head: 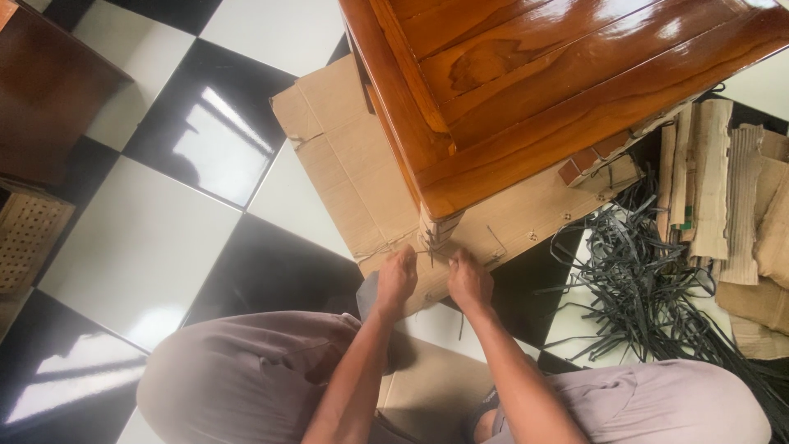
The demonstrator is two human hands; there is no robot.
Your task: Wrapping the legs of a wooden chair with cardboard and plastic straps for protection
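Observation:
A glossy brown wooden table (526, 90) stands on a flattened cardboard sheet (353, 173). Its near corner leg (438, 228) is wrapped in cardboard. My left hand (397, 278) and my right hand (468, 281) sit side by side at the foot of that leg, both with fingers curled closed. A thin dark strap (431, 247) runs down the leg between them; each hand appears to pinch an end of it, though the grip is small and partly hidden. My knees in grey trousers (246, 370) fill the bottom of the view.
A tangle of black plastic straps (641, 288) lies on the floor at right, beside a pile of torn cardboard strips (723, 189). The floor is black and white tile (140, 238). Dark wooden furniture (41, 90) and a woven panel (25, 238) stand at far left.

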